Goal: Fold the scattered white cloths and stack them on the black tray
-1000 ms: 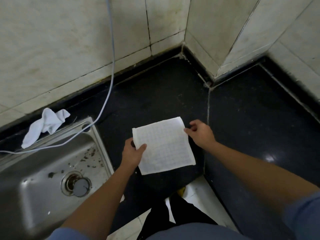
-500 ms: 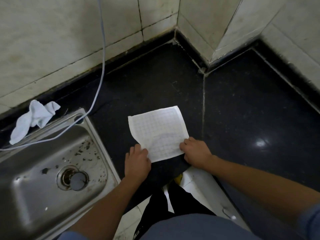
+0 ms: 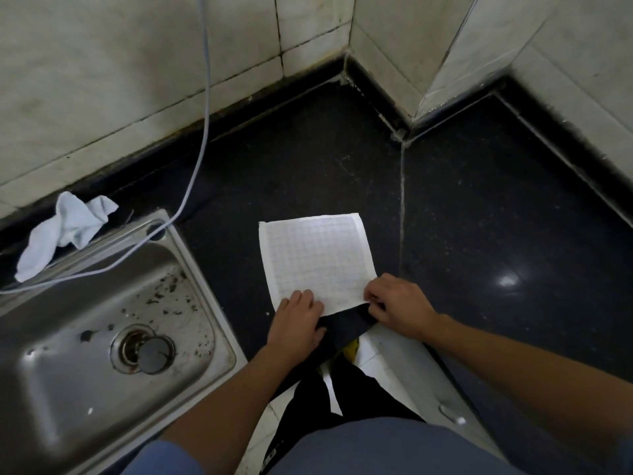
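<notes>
A white gridded cloth (image 3: 317,257) lies flat on the black countertop (image 3: 479,217), near its front edge. My left hand (image 3: 296,322) rests palm-down on the cloth's near left corner. My right hand (image 3: 399,305) pinches the near right corner between thumb and fingers. A second white cloth (image 3: 66,231) lies crumpled at the back left, behind the sink. No black tray is in view.
A steel sink (image 3: 99,323) with a drain plug fills the left. A pale cable (image 3: 202,132) hangs down the tiled wall (image 3: 137,63) into the sink's rim. The counter bends around a tiled corner (image 3: 404,132). My legs and white floor show below the counter edge.
The cloth went from held above the counter to lying flat on it. Both hands slid from its sides down to its near corners.
</notes>
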`<state>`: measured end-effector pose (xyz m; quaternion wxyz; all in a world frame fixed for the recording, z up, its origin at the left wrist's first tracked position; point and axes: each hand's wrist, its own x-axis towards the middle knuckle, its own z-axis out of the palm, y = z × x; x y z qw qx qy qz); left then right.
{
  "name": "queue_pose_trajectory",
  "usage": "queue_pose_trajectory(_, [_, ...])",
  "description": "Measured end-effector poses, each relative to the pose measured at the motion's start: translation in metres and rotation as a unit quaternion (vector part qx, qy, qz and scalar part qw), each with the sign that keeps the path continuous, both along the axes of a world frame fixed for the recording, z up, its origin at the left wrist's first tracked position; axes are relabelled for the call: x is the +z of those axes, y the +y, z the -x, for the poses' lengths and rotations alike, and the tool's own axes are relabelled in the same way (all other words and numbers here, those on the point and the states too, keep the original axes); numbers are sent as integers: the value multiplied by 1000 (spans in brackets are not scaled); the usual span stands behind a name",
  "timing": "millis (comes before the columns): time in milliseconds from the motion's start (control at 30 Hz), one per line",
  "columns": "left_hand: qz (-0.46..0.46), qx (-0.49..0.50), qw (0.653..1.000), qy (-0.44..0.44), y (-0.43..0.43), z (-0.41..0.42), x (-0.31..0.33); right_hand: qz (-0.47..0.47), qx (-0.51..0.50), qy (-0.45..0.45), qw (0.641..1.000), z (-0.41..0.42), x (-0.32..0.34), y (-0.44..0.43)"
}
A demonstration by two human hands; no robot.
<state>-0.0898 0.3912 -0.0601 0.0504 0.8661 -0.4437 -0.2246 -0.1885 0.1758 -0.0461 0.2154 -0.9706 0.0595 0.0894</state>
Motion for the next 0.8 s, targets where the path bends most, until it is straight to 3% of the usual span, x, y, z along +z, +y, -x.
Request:
queue_pose_trajectory(167, [-17, 4, 1000, 7, 12, -5, -4, 49, 61, 27, 997, 14, -14, -5])
queue_pose_trajectory(400, [3, 83, 988, 128, 40, -30, 20, -38, -1, 146, 988, -3, 13, -21])
queue_pose_trajectory(600, [95, 228, 964, 95, 20, -97, 41, -74, -99, 69, 990, -63, 33, -45])
queue_pose_trajectory(800, [104, 284, 951, 67, -6, -147, 28, -32, -155, 92, 983, -113, 13, -57])
